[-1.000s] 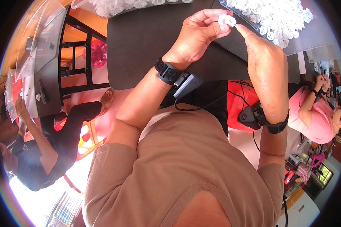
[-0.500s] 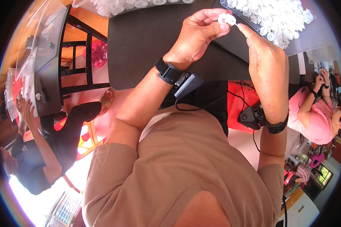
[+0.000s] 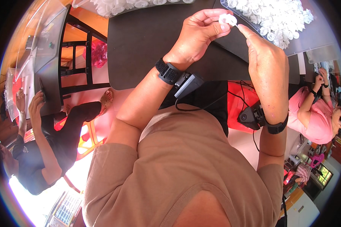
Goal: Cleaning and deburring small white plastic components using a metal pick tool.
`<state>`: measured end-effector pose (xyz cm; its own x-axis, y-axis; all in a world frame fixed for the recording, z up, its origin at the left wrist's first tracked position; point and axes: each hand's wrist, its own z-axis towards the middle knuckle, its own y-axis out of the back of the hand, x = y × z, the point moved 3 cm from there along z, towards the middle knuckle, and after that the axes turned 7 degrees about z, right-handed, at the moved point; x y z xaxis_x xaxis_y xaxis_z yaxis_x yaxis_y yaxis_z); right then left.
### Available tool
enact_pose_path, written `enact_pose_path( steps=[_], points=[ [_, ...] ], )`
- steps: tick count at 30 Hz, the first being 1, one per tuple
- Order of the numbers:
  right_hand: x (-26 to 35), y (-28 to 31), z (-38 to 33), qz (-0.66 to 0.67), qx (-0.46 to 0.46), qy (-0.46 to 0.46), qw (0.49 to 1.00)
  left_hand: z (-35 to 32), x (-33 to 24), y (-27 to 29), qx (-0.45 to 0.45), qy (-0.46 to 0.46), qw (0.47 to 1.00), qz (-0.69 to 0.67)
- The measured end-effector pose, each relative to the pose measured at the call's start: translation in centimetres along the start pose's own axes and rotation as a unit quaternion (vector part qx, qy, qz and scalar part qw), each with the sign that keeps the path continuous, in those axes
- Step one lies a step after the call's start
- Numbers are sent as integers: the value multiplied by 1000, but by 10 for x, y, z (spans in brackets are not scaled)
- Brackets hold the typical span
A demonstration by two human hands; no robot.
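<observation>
Above the far part of the dark table (image 3: 147,45), my left hand (image 3: 202,36) pinches a small white plastic piece (image 3: 227,19) between thumb and fingers. My right hand (image 3: 267,56) is closed, its index finger stretched toward that piece. A thin pale tip (image 3: 236,25) shows between the index fingertip and the piece's right edge. Whatever the rest of the right hand grips is hidden behind its fingers. Both wrists wear black straps with small devices.
A clear bin (image 3: 314,43) heaped with similar white pieces stands at the far right; another tray (image 3: 140,11) of them lies at the top. A co-worker (image 3: 45,159) sits on the left beside a second table (image 3: 51,75). Another person (image 3: 310,117) works at the right.
My hands and the white piece have hardly moved. On the left, the co-worker's hands have moved apart, one now at a dark thin tool on the table there.
</observation>
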<state>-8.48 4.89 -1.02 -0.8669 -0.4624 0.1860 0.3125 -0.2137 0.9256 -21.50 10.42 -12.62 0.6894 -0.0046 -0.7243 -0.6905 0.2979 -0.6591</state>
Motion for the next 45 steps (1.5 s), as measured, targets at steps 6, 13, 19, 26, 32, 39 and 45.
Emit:
enact_pose_path(
  steps=[6, 13, 19, 26, 32, 39, 45],
  points=[
    [0, 0, 0, 5, 6, -4, 1000, -1, 0, 0, 2, 0, 1000, 0],
    [4, 1, 1, -37, 29, -3, 999, -2, 0, -2, -3, -4, 1000, 29],
    [2, 1, 2, -47, 27, 4, 999, -1, 1, -1, -4, -8, 998, 59],
    [-20, -7, -1, 92, 1, -10, 996, 2, 1, -1, -14, 15, 998, 54],
    [-33, -11, -12, 286, -41, -107, 951, 3, -7, -14, -3, 11, 997, 73],
    [-33, -3, -24, 254, -128, -42, 958, 4, -17, -23, 8, -39, 990, 133],
    [-28, 6, -25, 99, -125, -8, 987, 3, -15, -25, 5, -13, 994, 109]
  ],
)
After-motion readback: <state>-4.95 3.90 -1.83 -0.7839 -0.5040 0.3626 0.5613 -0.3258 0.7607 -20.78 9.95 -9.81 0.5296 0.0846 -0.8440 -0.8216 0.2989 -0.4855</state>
